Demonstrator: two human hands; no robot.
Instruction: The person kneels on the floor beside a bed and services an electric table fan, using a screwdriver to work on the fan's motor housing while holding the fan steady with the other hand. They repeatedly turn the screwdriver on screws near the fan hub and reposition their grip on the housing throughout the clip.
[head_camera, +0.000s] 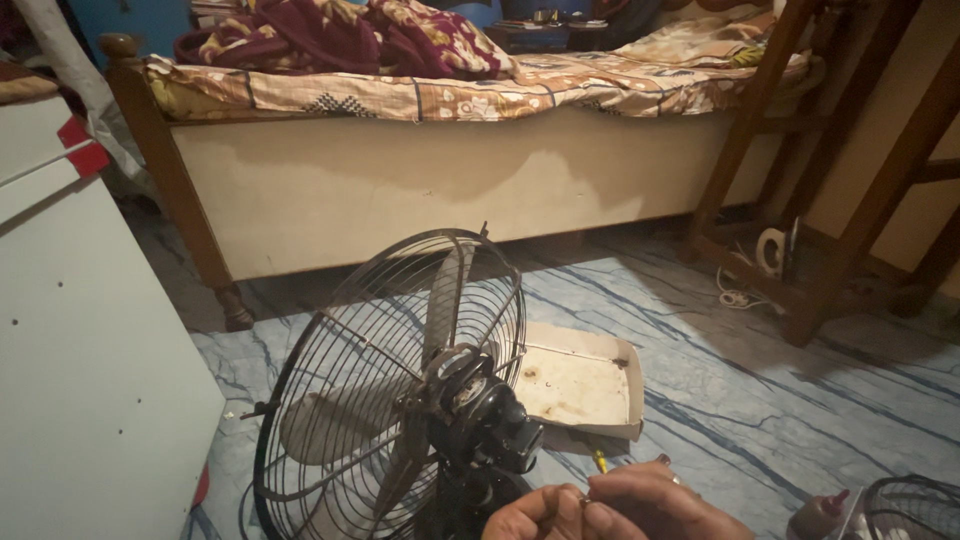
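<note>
Your two hands sit at the bottom edge of the head view, close together and touching at the fingertips. Your left hand (535, 515) is curled, its fingers pinched narrow against the right; whether it grips anything of its own cannot be told. Your right hand (660, 505) lies just beside it with fingers closed around a thin yellow-tipped tool (600, 462) — only the tip shows, poking up above the knuckles.

The table fan (400, 400) stands directly in front of your hands on the blue-veined marble floor (780, 400). Its black wire cage (330, 350) faces away to the left and its dark motor housing (490, 420) faces you, just above your fingers. The pale blades show through the wires.

An open shallow cardboard box (580, 385) lies on the floor just behind the motor, to its right. A wooden bed (400, 180) with a patterned sheet runs across the background. A second wire guard (915, 510) and a small red-capped bottle (815, 515) sit at the lower right corner — well apart from the fan.
</note>
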